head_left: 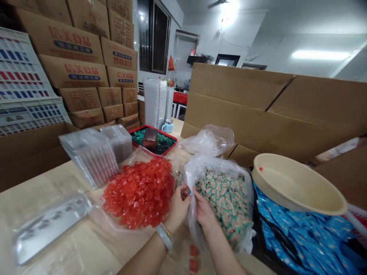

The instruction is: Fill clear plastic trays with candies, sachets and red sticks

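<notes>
Fingers [180, 195] of the left hand [178, 210] are seen pinched together on a small dark-red wrapped sweet [185, 192], while the right hand [204, 211] is held just beside them, its fingers bunched at the rim of a clear plastic bag [190, 179]; whether anything is clamped there cannot be told. To the right of the fingers, teal-and-cream wrapped sweets [226, 202] are packed in that bag, its mouth seemingly rolled back to keep them reachable. Left of the fingers, a heap of red wrapped sweets [140, 193] is spread within easy reach. Further right, a beige plastic basin [298, 179] is propped over blue wrapped sweets [298, 233], and stacked clear trays [88, 156] are kept beyond the left hand
</notes>
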### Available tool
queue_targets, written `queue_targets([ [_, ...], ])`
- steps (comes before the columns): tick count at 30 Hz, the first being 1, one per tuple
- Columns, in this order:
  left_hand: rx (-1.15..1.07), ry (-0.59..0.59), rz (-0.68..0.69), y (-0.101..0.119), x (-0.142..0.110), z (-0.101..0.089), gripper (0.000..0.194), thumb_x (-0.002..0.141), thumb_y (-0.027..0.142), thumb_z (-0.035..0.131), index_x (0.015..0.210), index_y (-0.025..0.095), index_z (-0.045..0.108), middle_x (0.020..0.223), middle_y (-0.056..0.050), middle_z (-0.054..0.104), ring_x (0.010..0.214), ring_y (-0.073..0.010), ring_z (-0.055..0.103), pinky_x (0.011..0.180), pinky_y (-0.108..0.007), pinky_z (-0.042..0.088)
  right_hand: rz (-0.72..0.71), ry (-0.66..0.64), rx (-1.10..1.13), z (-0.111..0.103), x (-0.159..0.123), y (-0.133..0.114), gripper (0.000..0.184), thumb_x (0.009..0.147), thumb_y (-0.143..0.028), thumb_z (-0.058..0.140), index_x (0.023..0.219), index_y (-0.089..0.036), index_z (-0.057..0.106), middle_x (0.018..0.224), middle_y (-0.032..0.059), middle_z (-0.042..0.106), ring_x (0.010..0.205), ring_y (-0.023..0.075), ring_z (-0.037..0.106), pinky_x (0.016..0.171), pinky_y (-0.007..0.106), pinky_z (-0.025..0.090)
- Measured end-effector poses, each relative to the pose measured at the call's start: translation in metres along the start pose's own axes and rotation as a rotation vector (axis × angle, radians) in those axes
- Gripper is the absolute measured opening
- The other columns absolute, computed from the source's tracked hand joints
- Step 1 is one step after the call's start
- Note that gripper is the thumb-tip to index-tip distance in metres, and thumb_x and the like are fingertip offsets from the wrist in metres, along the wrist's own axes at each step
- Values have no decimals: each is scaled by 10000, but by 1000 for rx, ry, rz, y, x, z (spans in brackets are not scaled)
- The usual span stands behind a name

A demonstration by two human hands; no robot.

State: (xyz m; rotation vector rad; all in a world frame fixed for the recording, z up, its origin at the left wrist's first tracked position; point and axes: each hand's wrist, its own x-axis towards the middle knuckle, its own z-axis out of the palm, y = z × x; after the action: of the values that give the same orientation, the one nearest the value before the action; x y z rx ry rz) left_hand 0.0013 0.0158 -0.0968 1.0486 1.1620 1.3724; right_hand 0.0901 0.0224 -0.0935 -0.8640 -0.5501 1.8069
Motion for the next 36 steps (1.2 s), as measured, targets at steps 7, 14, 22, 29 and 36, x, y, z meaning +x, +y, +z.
queue_targets([
  [7, 170, -75, 64, -7, 2, 5, 206, 633, 107, 547, 821, 149, 619, 849, -62, 627, 799, -170, 552, 751, -278, 398, 74, 15, 65, 2, -6, -4, 220, 673, -359, 590, 765, -166, 641, 748, 58, 673, 764, 195, 617, 649, 285, 474],
  [14, 78, -47, -22, -4, 7, -3, 71, 654, 182, 545, 630, 143, 599, 655, -17, 580, 656, -136, 509, 657, -241, 374, -193, 183, -143, -7, -8, -5, 201, 532, -324, 715, 639, -169, 643, 595, -2, 630, 548, 116, 538, 542, 215, 411],
  [22, -223, -110, -257, 3, 3, -9, 246, 513, 326, 711, 563, 127, 575, 506, 31, 511, 495, -82, 424, 500, -193, 319, -339, 323, -488, -1, -10, -3, 314, 529, -457, 666, 552, -151, 600, 466, -37, 497, 436, 91, 407, 441, 216, 323],
  [29, -478, -156, -472, 8, -1, -15, 270, 548, 353, 699, 661, 141, 575, 526, 15, 540, 474, -100, 495, 515, -223, 373, -315, 305, -433, -2, -5, 0, 334, 583, -500, 595, 558, -184, 489, 457, -60, 432, 409, 83, 355, 428, 213, 280],
  [36, -552, -98, -477, 11, -2, -10, 210, 550, 272, 708, 639, 134, 577, 559, 12, 579, 517, -93, 530, 560, -211, 388, -634, 303, -987, 2, -21, -7, 139, 673, -326, 549, 660, -192, 514, 596, -15, 508, 557, 130, 454, 548, 234, 351],
])
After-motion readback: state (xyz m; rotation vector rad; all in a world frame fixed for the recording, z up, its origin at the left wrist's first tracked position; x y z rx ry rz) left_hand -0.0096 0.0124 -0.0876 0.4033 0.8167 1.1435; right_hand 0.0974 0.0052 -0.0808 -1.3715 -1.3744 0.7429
